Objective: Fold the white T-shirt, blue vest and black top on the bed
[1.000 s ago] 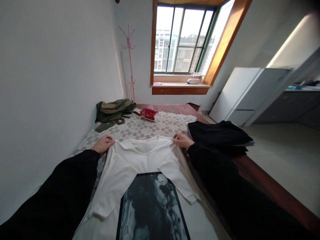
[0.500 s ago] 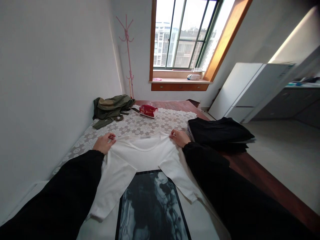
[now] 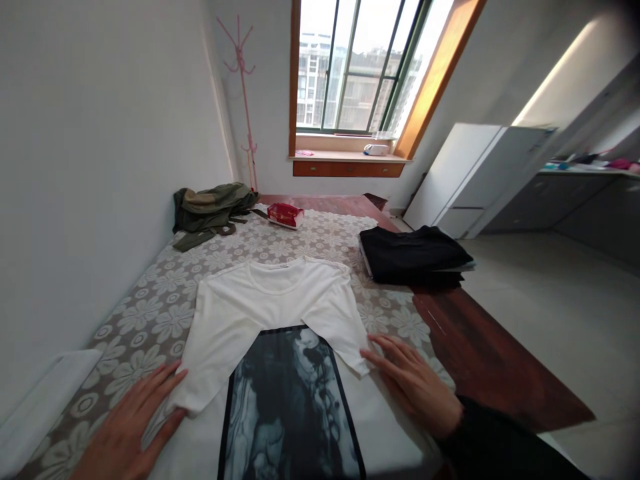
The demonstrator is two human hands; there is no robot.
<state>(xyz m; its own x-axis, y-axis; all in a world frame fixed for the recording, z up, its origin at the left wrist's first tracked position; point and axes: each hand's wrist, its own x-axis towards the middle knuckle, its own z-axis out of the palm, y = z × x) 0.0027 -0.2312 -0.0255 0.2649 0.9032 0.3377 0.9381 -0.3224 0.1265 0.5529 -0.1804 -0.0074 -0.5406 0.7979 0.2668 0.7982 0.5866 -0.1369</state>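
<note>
A white T-shirt with a dark marbled print lies spread out, its neckline away from me and its sleeves folded inward over the front. At the left sleeve's lower edge, my left hand rests with fingers stretched out and thumb apart. My right hand lies on the other side, its fingertips at the right sleeve's hem and its fingers extended. Neither hand grips the fabric. The shirt's bottom runs out of view.
The shirt lies on a flower-patterned cloth over a reddish wooden surface. A stack of folded dark clothes sits at right. Behind are a green backpack and a red packet. A white object lies at left.
Both hands have let go of the shirt's shoulders and come back towards me, down to the sleeve ends. The shirt's shoulders now lie flat. The view has shifted slightly.
</note>
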